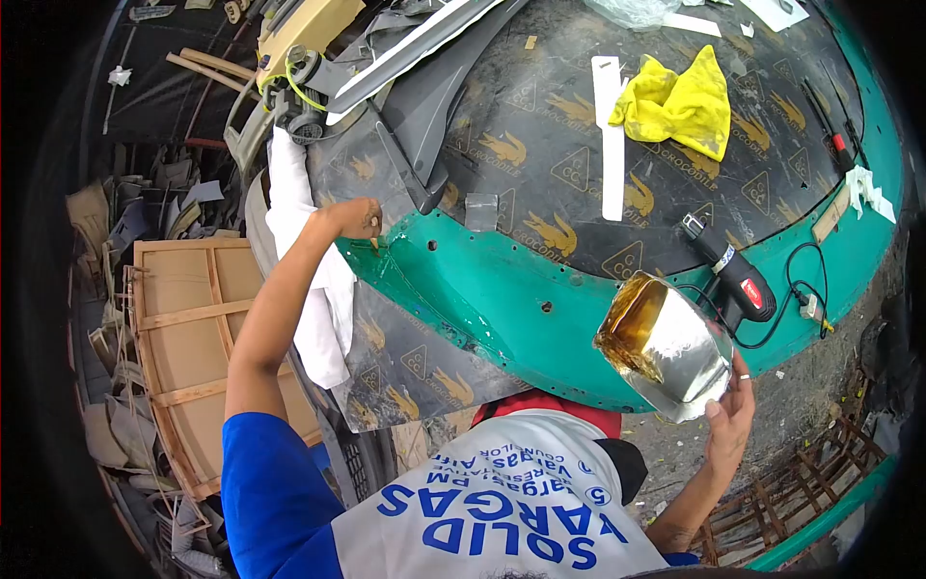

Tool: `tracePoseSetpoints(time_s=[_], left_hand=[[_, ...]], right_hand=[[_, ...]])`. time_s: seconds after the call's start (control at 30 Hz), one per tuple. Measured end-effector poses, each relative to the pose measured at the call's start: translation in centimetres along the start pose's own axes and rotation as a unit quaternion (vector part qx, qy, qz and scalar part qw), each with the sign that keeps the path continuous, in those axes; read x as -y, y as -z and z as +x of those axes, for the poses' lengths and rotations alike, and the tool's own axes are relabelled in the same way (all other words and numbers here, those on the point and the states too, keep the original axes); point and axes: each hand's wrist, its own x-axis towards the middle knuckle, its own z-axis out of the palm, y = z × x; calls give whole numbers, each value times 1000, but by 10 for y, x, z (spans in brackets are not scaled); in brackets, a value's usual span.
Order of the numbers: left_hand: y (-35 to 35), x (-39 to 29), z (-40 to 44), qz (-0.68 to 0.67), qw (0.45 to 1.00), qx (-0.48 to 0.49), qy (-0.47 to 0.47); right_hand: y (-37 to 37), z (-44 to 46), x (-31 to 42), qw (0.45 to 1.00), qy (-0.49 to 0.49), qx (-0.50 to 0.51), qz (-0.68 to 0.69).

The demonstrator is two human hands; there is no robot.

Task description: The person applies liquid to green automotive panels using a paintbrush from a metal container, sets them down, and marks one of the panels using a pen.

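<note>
At the right, my left or right sides show as follows: my right hand (730, 417) is closed on the lower right edge of a silver container (696, 362) with amber-brown residue inside. The container is tilted, over the front edge of the green panel (502, 309). My left hand (355, 220) is at the panel's left end, fingers pressed together around a small light-brown thing that points down at the green surface. A wet-looking sheen runs along the panel beside it. A dark angled piece (410, 174) lies just beyond my left hand.
A heat gun (738, 280) with a black cord lies right of centre. Beyond are a yellow cloth (680, 101), a white strip (610, 145) and a red-handled tool (839, 150). White fabric (313, 289) hangs at left, near a wooden-framed panel (193, 352).
</note>
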Motion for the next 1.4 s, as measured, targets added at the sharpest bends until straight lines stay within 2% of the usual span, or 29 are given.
tracePoseSetpoints(time_s=[0.4,0.53,0.63,0.7,0.77,0.83,0.97,1.03,1.23,1.3,1.4], left_hand=[[30,-23,-17,50,994,-3,99],[32,-33,-18,25,992,-9,121],[14,-33,-15,5,995,-29,95],[8,-53,-14,49,997,-2,57],[-5,-65,-10,33,996,21,74],[-10,-98,-8,63,997,-15,41],[-37,-133,5,8,999,-39,-26],[-53,-152,10,16,998,-49,-27],[-89,-198,5,10,998,2,-62],[-89,-212,-11,-52,973,-195,-110],[-64,-239,-48,-67,957,-265,-101]], right_hand=[[-4,10,3,999,13,30,3],[-6,10,8,999,16,38,0],[-5,10,7,999,16,39,0],[-5,11,5,999,16,40,-1],[-7,13,4,999,19,42,-2],[-10,14,4,999,17,46,8],[-12,13,6,999,11,41,6],[-11,11,4,999,14,43,7],[-9,9,4,1000,12,29,3],[-5,8,0,999,-17,35,-10],[-13,6,-1,998,-30,52,1]])
